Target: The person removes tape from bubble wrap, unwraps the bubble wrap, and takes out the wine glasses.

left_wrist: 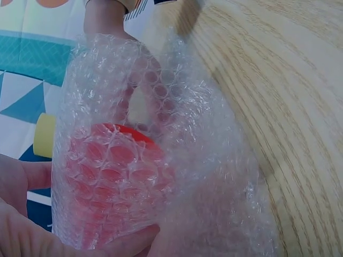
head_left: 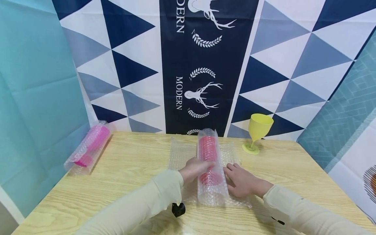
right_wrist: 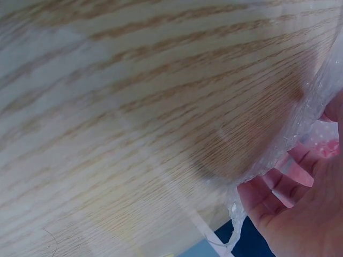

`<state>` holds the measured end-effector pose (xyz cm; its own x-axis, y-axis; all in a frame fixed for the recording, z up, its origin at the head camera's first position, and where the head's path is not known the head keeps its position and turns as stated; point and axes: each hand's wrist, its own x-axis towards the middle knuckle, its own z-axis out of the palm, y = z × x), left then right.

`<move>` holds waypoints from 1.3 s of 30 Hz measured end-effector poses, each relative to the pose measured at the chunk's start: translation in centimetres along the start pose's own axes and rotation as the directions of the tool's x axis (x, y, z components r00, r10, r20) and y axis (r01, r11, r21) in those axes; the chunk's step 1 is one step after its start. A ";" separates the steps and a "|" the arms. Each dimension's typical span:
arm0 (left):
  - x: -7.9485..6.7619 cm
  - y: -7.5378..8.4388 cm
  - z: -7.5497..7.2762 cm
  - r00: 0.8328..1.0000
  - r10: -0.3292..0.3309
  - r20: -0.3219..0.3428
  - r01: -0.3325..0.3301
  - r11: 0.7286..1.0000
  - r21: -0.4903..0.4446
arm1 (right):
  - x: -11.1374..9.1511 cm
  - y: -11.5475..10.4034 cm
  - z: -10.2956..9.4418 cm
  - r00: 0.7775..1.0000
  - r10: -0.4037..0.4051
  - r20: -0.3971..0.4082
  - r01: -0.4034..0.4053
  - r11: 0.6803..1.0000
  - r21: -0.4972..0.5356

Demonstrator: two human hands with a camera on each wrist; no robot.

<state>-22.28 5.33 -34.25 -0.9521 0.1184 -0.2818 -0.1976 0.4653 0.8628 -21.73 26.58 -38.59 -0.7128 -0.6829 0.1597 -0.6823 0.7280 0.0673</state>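
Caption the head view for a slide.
Left hand grips a red object rolled in bubble wrap, right hand touching the wrap, yellow goblet to the right.

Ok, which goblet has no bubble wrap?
The yellow goblet, standing unwrapped at back right; the central red one and left pink one lie in bubble wrap.

Both arms forward, hands close together

The bubble wrap looks glossy, bumpy plastic, the goblet smooth plastic, the tabletop wood-grained
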 end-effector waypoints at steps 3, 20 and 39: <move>0.2 -0.1 0.0 1.000 -0.007 -0.002 0.007 1.000 -0.004 | 0.1 0.0 0.1 1.000 0.013 0.010 -0.014 1.000 0.008; 0.3 -0.4 -0.2 1.000 -0.008 0.010 0.007 0.996 0.085 | 0.1 0.0 0.0 0.998 0.050 0.045 -0.051 0.999 0.018; 0.5 -0.8 -0.3 0.999 -0.030 0.027 0.028 0.997 0.069 | 0.3 -0.4 -1.6 0.979 0.111 0.171 -0.140 0.976 0.168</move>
<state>-22.64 4.74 -34.92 -0.9391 0.1283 -0.3188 -0.2075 0.5279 0.8236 -21.41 26.24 -37.02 -0.8013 -0.5982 -0.0047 -0.5932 0.7957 -0.1221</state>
